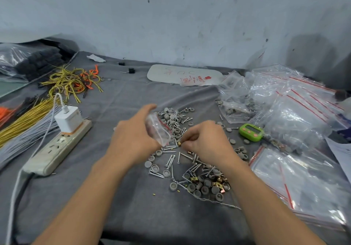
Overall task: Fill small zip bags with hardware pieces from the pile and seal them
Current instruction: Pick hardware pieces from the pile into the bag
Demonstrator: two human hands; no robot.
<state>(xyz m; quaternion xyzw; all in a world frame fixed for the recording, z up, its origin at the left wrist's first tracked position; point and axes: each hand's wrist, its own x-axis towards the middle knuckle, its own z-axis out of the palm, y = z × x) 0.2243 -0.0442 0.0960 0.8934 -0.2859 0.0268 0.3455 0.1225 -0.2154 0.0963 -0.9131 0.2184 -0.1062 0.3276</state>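
Scuffed wall [171,16] behind a cloth-covered surface [144,218]
Dark flecks and scratches mark the pale blue-grey wall; a wrinkled grey cloth [133,92] covers the surface; soft, even light; a dim shadow at the wall's right end.

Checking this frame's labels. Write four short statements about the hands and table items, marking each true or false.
1. The left hand holds a small zip bag. True.
2. The right hand is open and empty. False: its fingers pinch a small brass piece at the hardware pile.
3. The green timer sits left of the power strip. False: it sits to its right, beyond the pile.
4. A white charger is plugged into the power strip. True.
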